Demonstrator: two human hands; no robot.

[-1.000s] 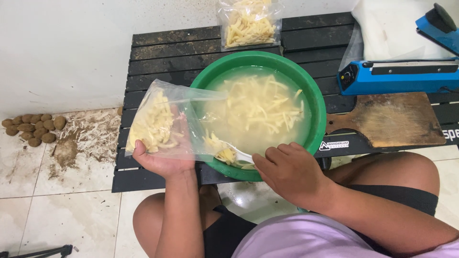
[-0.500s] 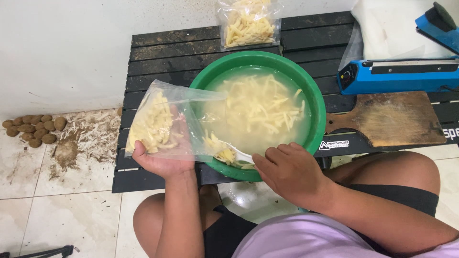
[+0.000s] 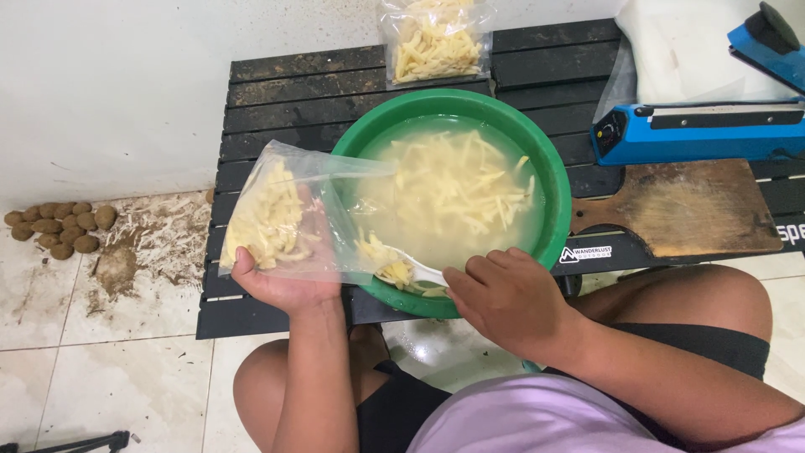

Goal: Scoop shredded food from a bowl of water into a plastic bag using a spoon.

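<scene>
Table: a black slatted table (image 3: 277, 92) fills the middle of the view; everything below stands on it or over it.
Basin: a green round basin (image 3: 553, 180) sits at the centre, full of cloudy water and pale potato sticks (image 3: 453, 180).
Sealer: a blue heat sealer (image 3: 700, 132) lies at 3 o'clock of the basin, with a wooden board (image 3: 683, 205) just below it.
Filled bag: a clear bag of sticks (image 3: 436, 42) stands at 12 o'clock of the basin.
Open bag: a clear plastic bag (image 3: 281, 214), partly filled, lies at 9 o'clock, its mouth over the basin rim.
Left hand: the left hand (image 3: 281, 285) grips the bag from below, fingers closed on it.
Right hand: the right hand (image 3: 511, 298), at 6 o'clock, is closed around a white spoon (image 3: 419, 270) loaded with sticks at the bag mouth.
Potatoes: small brown potatoes (image 3: 59, 226) lie on the floor, far at 9 o'clock.
</scene>
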